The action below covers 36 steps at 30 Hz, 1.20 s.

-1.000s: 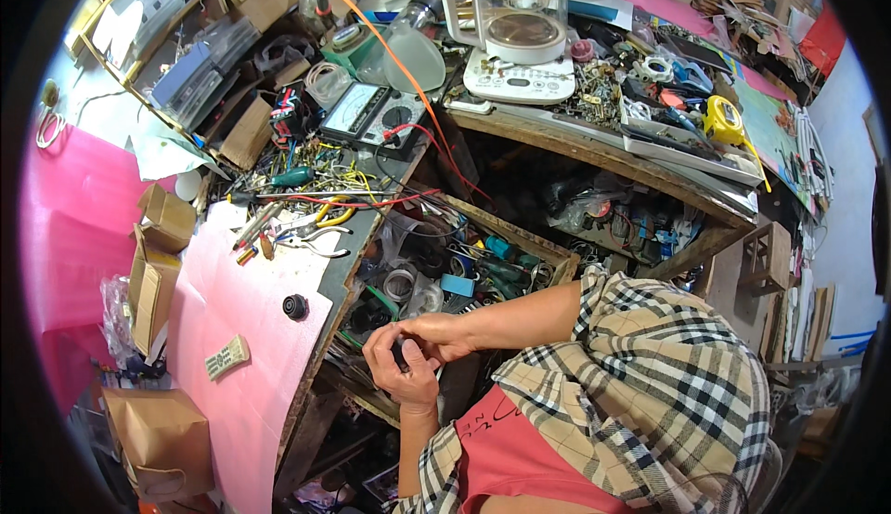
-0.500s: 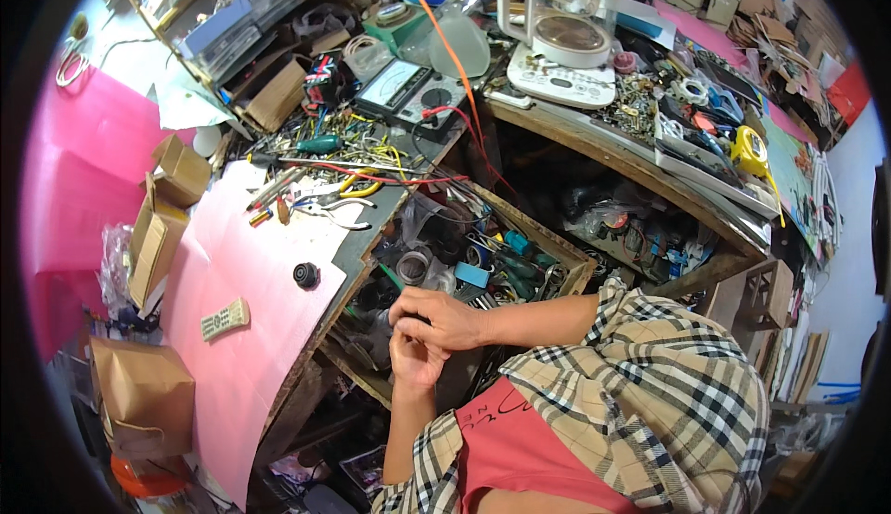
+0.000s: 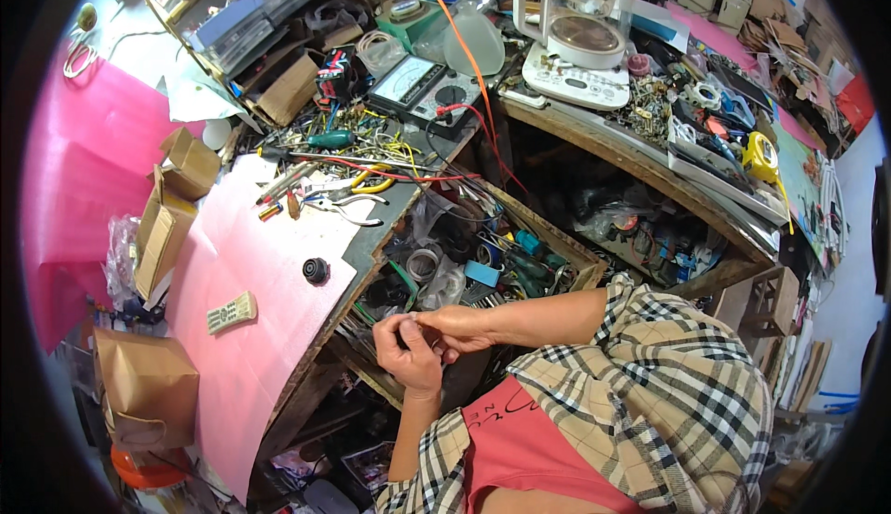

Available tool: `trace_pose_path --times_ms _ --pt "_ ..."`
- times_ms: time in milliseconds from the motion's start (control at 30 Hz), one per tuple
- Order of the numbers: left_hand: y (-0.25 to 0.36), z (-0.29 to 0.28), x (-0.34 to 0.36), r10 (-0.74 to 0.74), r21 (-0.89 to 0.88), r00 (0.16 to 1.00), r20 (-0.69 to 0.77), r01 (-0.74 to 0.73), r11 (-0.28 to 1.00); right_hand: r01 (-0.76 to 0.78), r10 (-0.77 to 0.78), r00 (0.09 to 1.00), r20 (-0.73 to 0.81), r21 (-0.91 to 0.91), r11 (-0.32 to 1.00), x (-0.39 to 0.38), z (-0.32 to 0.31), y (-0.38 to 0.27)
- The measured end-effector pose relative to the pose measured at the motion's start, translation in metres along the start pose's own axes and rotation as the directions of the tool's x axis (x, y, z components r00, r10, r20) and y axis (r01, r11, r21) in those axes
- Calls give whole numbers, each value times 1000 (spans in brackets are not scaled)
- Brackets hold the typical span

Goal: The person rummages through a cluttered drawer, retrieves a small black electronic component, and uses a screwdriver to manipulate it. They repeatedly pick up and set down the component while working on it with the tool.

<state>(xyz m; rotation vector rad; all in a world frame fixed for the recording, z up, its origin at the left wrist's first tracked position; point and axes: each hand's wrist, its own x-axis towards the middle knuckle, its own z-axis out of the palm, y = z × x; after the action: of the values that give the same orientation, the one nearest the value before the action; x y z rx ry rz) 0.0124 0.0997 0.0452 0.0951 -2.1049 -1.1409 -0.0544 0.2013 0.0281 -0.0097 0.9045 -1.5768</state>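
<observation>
My left hand (image 3: 406, 354) and my right hand (image 3: 457, 330) are together over the open drawer (image 3: 587, 279). Both have curled fingers that meet at the tips. Anything between them is too small or hidden to make out. Beneath them the drawer holds a roll of tape (image 3: 422, 264), a light-blue block (image 3: 482, 273), clear plastic bags and loose tools. On the pink-covered bench to the left lie a round black knob-like part (image 3: 316, 271) and a pale remote control (image 3: 231, 313), both apart from my hands.
Pliers (image 3: 345, 202), screwdrivers and a green-handled tool (image 3: 330, 139) crowd the bench beyond. An analog multimeter (image 3: 426, 90) with red leads stands there. A glass kettle (image 3: 587, 22) on a white base and a yellow tape measure (image 3: 760, 156) sit at the right. Cardboard boxes (image 3: 165, 234) line the left.
My right hand lay over the left one; now the left hand has turned and its curled fingers show in front, with the right hand beside it. The whole view has shifted slightly.
</observation>
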Motion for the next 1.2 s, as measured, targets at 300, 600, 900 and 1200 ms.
trace_pose_path --times_ms 300,600,900,1200 --pt "-13 -1 -2 -330 -263 943 -29 311 913 254 -270 952 -147 -117 960 -5 -3 -16" --pt "-47 -2 -13 -467 -520 332 819 775 -361 605 -827 467 314 -795 39 -17 9 -10" --pt "-16 -4 1 -682 -562 651 334 718 410 491 -907 406 116 -864 109 -12 5 -17" --pt "0 -3 -3 -91 -192 996 2 89 977 -4 4 1000 7 -18 1000 6 -2 7"
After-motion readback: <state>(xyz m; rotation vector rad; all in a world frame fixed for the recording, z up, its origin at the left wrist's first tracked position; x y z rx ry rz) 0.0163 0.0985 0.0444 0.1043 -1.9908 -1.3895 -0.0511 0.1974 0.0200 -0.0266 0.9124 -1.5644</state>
